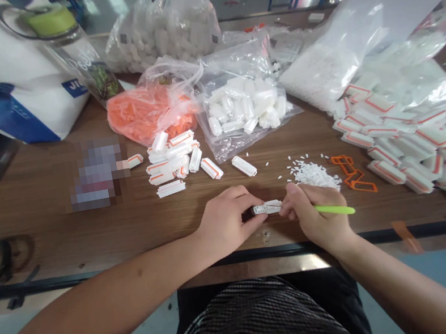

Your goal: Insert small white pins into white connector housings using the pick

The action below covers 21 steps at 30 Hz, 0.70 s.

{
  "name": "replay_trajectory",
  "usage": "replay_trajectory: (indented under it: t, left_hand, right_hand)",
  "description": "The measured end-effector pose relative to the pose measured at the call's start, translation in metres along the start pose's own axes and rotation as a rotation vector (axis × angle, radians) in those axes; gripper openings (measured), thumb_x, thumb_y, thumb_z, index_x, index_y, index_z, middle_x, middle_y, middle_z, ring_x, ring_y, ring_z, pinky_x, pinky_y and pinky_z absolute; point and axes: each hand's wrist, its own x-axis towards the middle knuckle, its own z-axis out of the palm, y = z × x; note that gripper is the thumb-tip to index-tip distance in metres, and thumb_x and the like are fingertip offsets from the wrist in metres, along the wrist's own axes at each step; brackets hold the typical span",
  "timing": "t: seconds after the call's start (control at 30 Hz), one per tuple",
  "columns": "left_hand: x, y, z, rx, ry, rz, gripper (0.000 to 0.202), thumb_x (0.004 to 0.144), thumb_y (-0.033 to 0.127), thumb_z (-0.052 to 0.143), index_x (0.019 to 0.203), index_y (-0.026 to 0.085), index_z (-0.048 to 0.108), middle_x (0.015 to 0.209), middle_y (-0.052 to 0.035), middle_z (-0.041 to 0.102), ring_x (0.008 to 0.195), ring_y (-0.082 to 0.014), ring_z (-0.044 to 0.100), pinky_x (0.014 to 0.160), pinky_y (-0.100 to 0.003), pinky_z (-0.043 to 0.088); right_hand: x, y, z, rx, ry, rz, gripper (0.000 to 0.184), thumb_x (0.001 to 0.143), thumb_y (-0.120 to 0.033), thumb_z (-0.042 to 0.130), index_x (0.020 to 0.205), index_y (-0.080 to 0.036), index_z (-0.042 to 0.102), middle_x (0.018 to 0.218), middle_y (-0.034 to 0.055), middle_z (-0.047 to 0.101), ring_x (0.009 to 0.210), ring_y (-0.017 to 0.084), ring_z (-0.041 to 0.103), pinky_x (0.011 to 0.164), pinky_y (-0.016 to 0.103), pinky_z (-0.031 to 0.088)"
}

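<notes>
My left hand pinches a small white plastic housing with a row of holes, low over the table's front edge. My right hand grips a thin tool with a lime-green handle, pen-fashion, its tip at the housing. What kind of tool it is I cannot make out. Just beyond my right hand lies a heap of tiny white pieces. Several orange rectangular frames lie to the right of that heap. A single white housing rests beyond my left hand.
White housings with orange edging are piled at left and right. Behind stand a bag of orange parts, a bag of white parts, a large bag of white granules and a green-lidded bottle. A patch at left is blurred.
</notes>
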Motion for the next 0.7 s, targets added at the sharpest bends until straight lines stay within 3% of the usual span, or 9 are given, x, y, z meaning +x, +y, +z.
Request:
replay_trajectory:
  t: [0.13, 0.3, 0.5, 0.7]
  left_hand:
    - [0.0000, -0.0003, 0.0003, 0.011, 0.003, 0.003, 0.013, 0.085, 0.028, 0.069, 0.095, 0.020, 0.069, 0.089, -0.0007, 0.066, 0.079, -0.0146, 0.061, 0.071, -0.028, 0.049]
    - [-0.0003, -0.0006, 0.0008, -0.007, -0.005, -0.009, 0.014, 0.086, 0.028, 0.068, 0.097, 0.021, 0.070, 0.089, -0.0008, 0.066, 0.079, -0.0142, 0.061, 0.070, -0.027, 0.049]
    - [-0.0005, 0.0002, -0.0003, 0.011, 0.006, 0.001, 0.013, 0.085, 0.028, 0.069, 0.096, 0.020, 0.069, 0.089, -0.0010, 0.066, 0.080, -0.0150, 0.062, 0.071, -0.028, 0.049]
    - [-0.0008, -0.0014, 0.0009, -0.016, -0.009, -0.010, 0.013, 0.086, 0.028, 0.068, 0.097, 0.022, 0.070, 0.088, -0.0009, 0.066, 0.080, -0.0148, 0.061, 0.070, -0.028, 0.049]
  right_hand:
    - [0.0010, -0.0007, -0.0003, -0.003, -0.020, -0.011, 0.045, 0.096, -0.024, 0.047, 0.053, -0.020, 0.062, 0.047, -0.0033, 0.061, 0.041, 0.006, 0.055, 0.049, 0.019, 0.043]
    - [-0.0023, 0.0005, -0.0002, 0.020, 0.045, 0.008, 0.047, 0.096, -0.026, 0.046, 0.053, -0.020, 0.063, 0.051, -0.0023, 0.064, 0.042, 0.006, 0.056, 0.048, 0.019, 0.044]
    - [-0.0006, -0.0013, 0.0006, -0.014, 0.001, -0.017, 0.045, 0.095, -0.024, 0.048, 0.053, -0.020, 0.063, 0.048, -0.0032, 0.063, 0.042, 0.006, 0.056, 0.050, 0.019, 0.044]
    - [-0.0032, 0.0002, -0.0010, 0.019, 0.080, 0.021, 0.048, 0.097, -0.026, 0.047, 0.052, -0.020, 0.063, 0.050, -0.0020, 0.064, 0.041, 0.006, 0.055, 0.048, 0.020, 0.044]
